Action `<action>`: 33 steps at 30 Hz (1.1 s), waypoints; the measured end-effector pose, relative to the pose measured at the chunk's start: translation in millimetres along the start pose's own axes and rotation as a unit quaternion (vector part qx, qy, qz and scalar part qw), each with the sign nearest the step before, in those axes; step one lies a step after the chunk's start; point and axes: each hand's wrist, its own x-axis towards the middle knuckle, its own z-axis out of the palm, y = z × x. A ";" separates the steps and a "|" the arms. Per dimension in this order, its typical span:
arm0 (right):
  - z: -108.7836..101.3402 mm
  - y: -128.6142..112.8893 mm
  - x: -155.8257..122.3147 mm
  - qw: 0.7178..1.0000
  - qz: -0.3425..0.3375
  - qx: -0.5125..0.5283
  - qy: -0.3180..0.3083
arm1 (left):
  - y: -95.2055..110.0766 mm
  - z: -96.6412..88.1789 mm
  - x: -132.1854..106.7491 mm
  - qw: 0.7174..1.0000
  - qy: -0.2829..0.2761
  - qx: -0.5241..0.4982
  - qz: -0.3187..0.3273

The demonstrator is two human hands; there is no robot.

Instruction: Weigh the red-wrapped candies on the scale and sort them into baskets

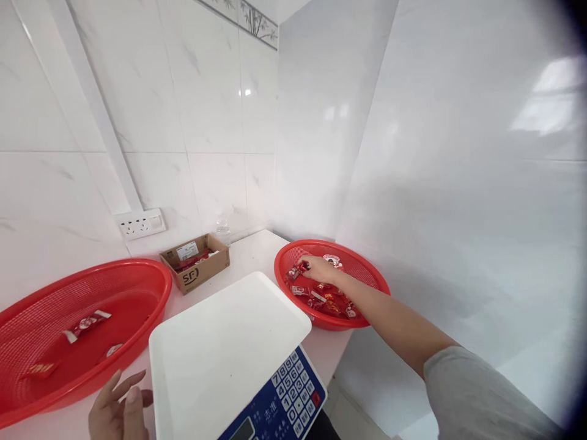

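Note:
My right hand (316,269) reaches into the right red plastic basket (372,276), its fingers closed on a small red wrapped candy (303,266). Several more red and white wrapped candies (334,304) lie on that basket's floor. At the lower left, my left hand (120,410) holds nothing, with its fingers apart and slightly curled. It is between the left red basket (156,282) and the white weighing scale (229,342). A red and white wrapped candy (87,325) and a couple of other small packets lie in the left basket.
A small cardboard box (202,273) with red packets inside stands behind the scale. The scale's blue keypad (293,391) faces me. A wall socket (140,224) is above the left basket. Tiled walls bound the white table (250,245) at the back and right.

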 end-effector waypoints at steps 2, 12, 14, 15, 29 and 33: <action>-4.3 -17.0 -5.1 0.998 -0.022 0.043 0.039 | 11.1 -3.2 -4.2 0.999 -0.032 0.019 0.004; 37.7 -110.5 -30.6 0.946 -0.087 0.275 -0.151 | 38.4 -1.8 -19.5 0.998 -0.028 0.051 -0.023; 45.5 -115.6 -33.3 0.950 -0.114 0.261 -0.124 | 38.4 -2.4 -18.6 0.998 -0.023 0.043 -0.036; 48.7 -116.4 -34.5 0.955 -0.136 0.242 -0.102 | 38.5 -2.5 -18.2 0.998 -0.021 0.039 -0.041; 62.9 -120.2 -74.1 0.943 -0.235 0.223 -0.082 | 41.3 -3.7 -14.7 0.997 -0.013 0.051 -0.063; 65.4 -118.2 -74.5 0.947 -0.217 0.235 -0.025 | 41.3 -2.6 -15.1 0.996 -0.018 0.054 -0.068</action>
